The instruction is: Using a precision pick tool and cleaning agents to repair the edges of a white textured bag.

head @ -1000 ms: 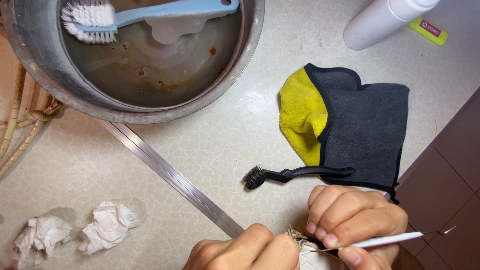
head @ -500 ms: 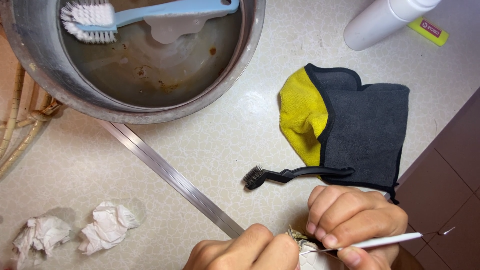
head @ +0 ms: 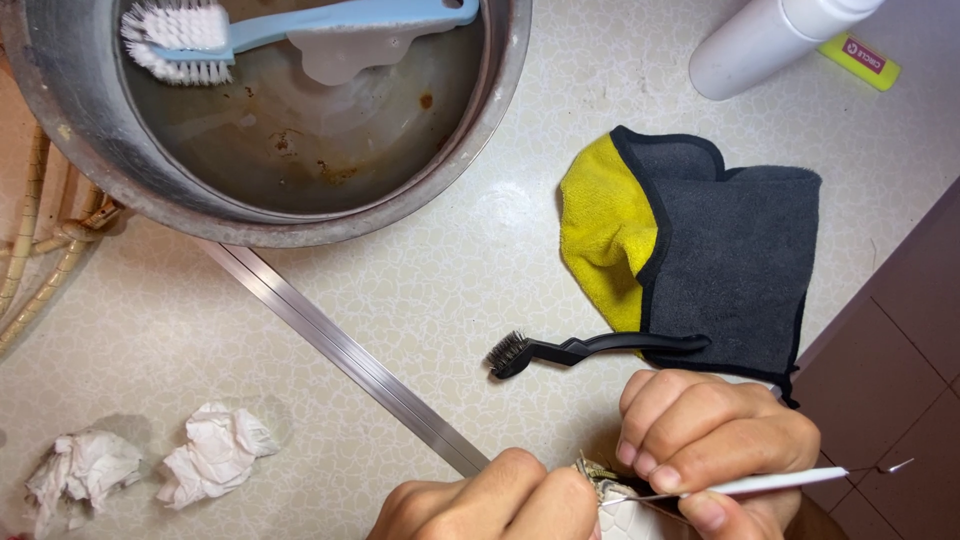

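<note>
Metal basin (head: 90,150), holding murky water and a blue brush (head: 300,25); thin pick (head: 770,483) pinched by right hand (head: 715,440); small object (head: 600,478) gripped by left hand (head: 490,500).

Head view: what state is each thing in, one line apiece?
Left hand: closed on a small white object, mostly hidden.
Right hand: pinching a thin white pick.
Metal basin: upright, stained inside.
Blue scrub brush: lying in the basin.
Black detail brush: lying flat, untouched.
Yellow-grey cloth: folded over.
Tissues: crumpled.
White bottle: cap out of view.
</note>
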